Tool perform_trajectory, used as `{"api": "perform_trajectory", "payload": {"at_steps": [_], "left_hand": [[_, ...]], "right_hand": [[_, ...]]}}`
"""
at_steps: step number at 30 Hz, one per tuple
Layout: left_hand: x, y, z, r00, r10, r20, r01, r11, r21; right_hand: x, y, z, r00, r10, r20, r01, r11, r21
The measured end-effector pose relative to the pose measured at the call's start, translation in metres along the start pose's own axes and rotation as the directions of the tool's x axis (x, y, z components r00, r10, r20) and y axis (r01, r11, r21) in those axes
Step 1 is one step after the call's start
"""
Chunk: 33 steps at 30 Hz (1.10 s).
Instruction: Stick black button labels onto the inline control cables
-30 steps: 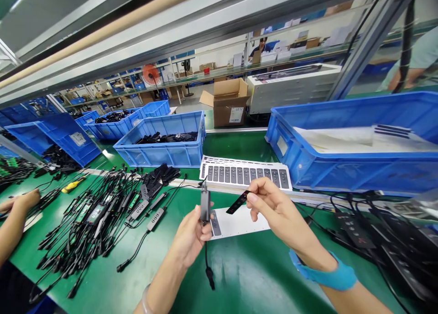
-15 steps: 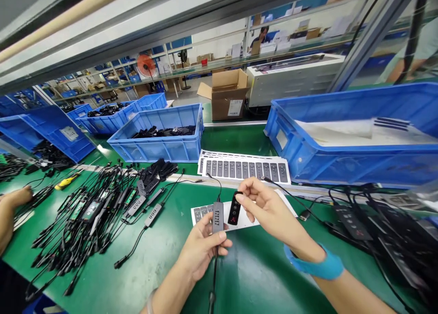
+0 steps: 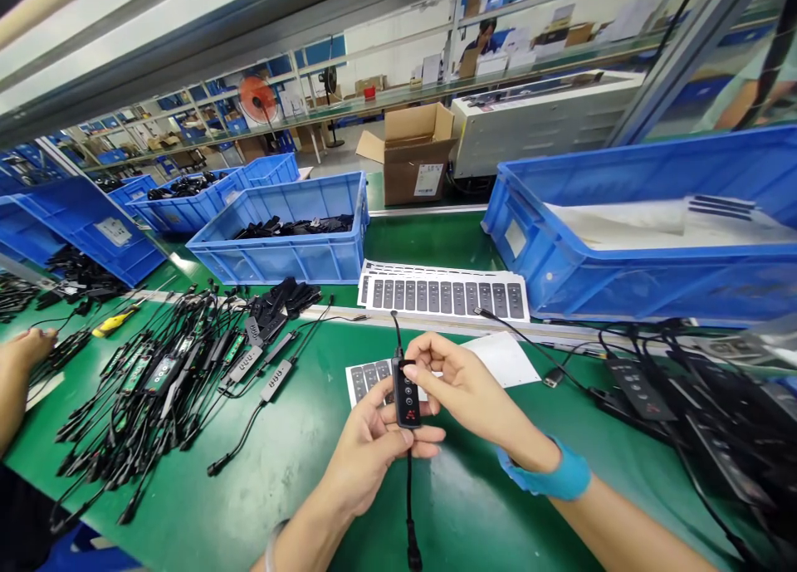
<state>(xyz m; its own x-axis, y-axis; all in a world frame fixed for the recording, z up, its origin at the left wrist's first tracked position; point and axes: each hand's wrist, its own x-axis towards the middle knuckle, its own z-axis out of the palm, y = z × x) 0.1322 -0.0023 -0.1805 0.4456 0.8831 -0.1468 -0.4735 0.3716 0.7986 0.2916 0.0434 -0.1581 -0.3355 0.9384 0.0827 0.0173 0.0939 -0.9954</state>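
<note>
My left hand [image 3: 364,452] grips a small inline cable controller from below and the left, its black cable [image 3: 409,493] hanging down towards me. Over the controller's face lies a glossy black label [image 3: 408,399] with round button symbols and a red logo. My right hand [image 3: 464,385] pinches this label's upper end between thumb and fingers. Whether the label is pressed flat cannot be seen. Behind the hands rests a partly used white label sheet [image 3: 507,360], some grey labels still on its left end.
Left are piled cabled controllers [image 3: 168,381] and a yellow-handled tool [image 3: 117,319]. Label sheets [image 3: 448,298] lie at the back between a blue bin [image 3: 280,261] and a larger one [image 3: 623,286]. Finished-looking controllers [image 3: 641,389] crowd the right. Another person's hand [image 3: 28,352] is far left.
My right hand has moved left, bringing the black label from beside the controller onto its face. The controller's slotted face is now covered.
</note>
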Motion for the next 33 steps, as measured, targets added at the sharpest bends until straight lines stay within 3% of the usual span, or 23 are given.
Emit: {"api": "perform_trajectory", "payload": {"at_steps": [26, 33], "left_hand": [[-0.0006, -0.0014, -0.0013, 0.999, 0.03, 0.026, -0.029, 1.0, -0.008], [-0.0012, -0.0042, -0.0009, 0.999, 0.028, -0.023, -0.028, 1.0, 0.009]], "right_hand": [[-0.0016, 0.0002, 0.0005, 0.999, -0.033, -0.004, 0.033, 0.999, -0.026], [-0.0021, 0.0025, 0.003, 0.998, -0.057, -0.035, 0.054, 0.994, -0.093]]}}
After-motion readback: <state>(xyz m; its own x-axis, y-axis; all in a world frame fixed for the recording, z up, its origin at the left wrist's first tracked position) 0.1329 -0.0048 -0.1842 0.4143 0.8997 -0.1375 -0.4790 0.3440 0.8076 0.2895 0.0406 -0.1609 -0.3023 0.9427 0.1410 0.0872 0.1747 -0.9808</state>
